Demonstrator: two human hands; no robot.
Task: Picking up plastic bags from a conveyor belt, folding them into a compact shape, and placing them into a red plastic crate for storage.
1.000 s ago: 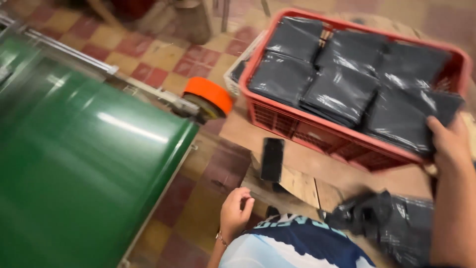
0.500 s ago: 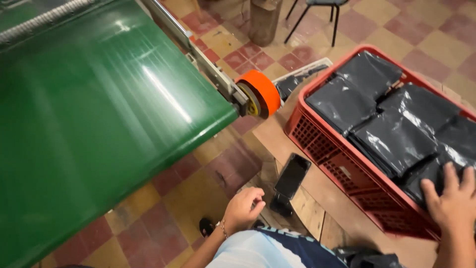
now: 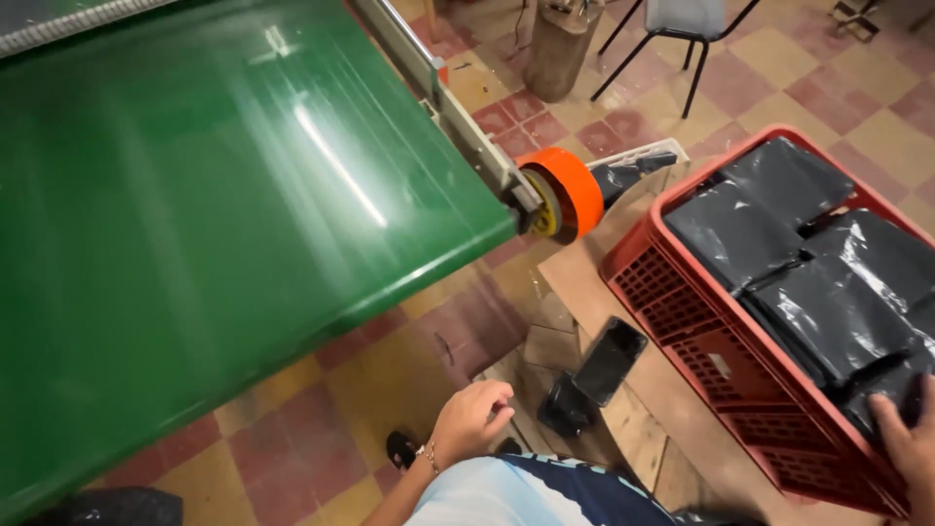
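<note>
Black plastic packets (image 3: 828,282) flat in red crate (image 3: 682,292), long axes diagonal; right hand (image 3: 906,443) apparently grasping one, left hand (image 3: 472,419) loosely curled, empty.

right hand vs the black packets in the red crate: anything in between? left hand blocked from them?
Nothing blocks the right hand: it already rests on the black packets at the red crate's near corner. The left hand hangs apart over the floor, with a propped phone and the crate's near wall between it and the packets.
</note>
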